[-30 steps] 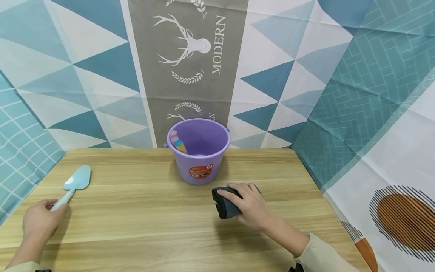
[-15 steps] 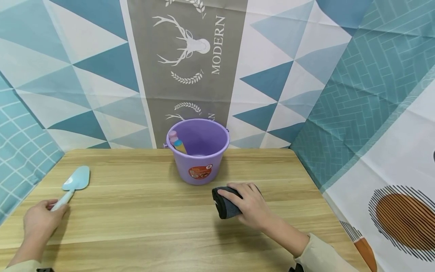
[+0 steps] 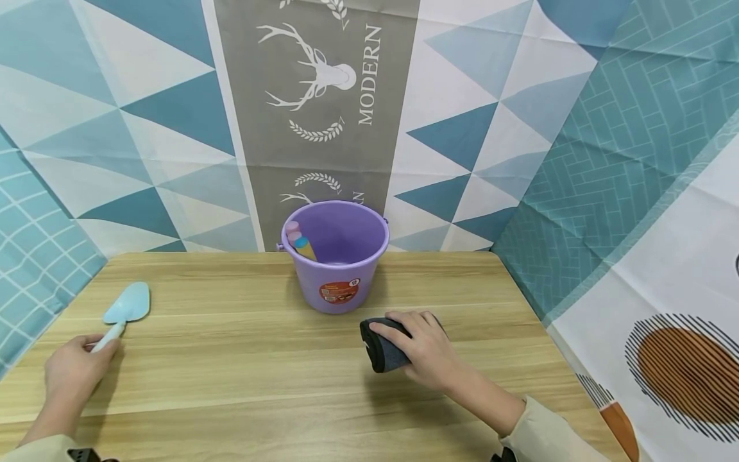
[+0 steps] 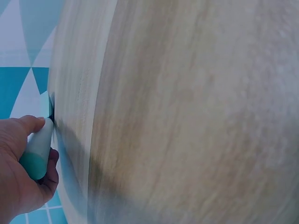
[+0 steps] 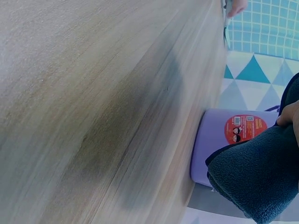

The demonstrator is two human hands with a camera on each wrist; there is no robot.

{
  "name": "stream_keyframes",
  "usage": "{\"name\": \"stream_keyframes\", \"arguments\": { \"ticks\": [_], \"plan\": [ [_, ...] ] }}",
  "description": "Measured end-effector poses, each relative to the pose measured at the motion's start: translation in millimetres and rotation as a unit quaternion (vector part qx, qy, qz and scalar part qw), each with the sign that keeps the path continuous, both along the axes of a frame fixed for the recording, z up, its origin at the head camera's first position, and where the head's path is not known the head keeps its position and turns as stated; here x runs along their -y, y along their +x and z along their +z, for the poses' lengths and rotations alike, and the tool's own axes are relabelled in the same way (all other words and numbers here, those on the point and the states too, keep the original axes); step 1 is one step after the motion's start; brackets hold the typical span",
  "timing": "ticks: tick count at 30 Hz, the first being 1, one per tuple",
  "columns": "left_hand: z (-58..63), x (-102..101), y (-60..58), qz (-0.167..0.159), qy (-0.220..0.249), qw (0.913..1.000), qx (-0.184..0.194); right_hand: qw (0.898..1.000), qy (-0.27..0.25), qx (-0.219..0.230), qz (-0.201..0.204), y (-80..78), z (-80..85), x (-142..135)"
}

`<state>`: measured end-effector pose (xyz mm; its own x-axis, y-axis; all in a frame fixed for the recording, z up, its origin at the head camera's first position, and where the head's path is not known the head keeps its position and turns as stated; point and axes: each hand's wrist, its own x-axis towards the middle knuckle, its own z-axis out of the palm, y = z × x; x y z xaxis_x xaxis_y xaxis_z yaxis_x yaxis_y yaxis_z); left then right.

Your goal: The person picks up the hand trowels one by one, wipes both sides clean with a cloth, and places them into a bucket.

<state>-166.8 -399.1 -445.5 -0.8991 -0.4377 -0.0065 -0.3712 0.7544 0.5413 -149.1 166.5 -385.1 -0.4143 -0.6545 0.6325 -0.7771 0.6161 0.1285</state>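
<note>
At the table's left side, my left hand [image 3: 77,367] pinches the handle of a light blue toy shovel [image 3: 128,303]; its blade points away toward the wall. The left wrist view shows the thumb and fingers around the pale handle [image 4: 41,140]. My right hand [image 3: 426,346] holds a folded dark grey-blue towel [image 3: 385,343] with black edging, raised over the table right of centre. Behind it stands a purple bucket [image 3: 339,282] with a red-orange label. Inside the bucket, at its left, are pink-topped and blue-topped items [image 3: 303,245], their lower parts partly hidden.
The wooden table [image 3: 242,385] reaches back to a wall covered with a patterned cloth [image 3: 450,128]. More patterned cloth [image 3: 635,256] hangs along the right side, and blue tile-patterned cloth [image 3: 34,256] along the left. The bucket stands near the back edge.
My left hand has shifted slightly to the right along the shovel's handle, and the shovel tilts a little differently. The right hand and towel stay in place.
</note>
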Motion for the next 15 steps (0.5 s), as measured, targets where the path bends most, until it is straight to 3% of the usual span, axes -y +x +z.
{"name": "stream_keyframes", "arguments": {
  "ticks": [9, 15],
  "plan": [
    [4.3, -2.8, 5.1, 0.025, 0.005, 0.9996, -0.015, 1.0, 0.005, 0.004, -0.001, -0.7, -0.6, 0.9],
    [7.6, -3.8, 8.3, 0.013, 0.0, 0.9994, -0.032, 1.0, 0.001, 0.0, -0.003, -0.7, -0.2, 1.8]
  ]
}}
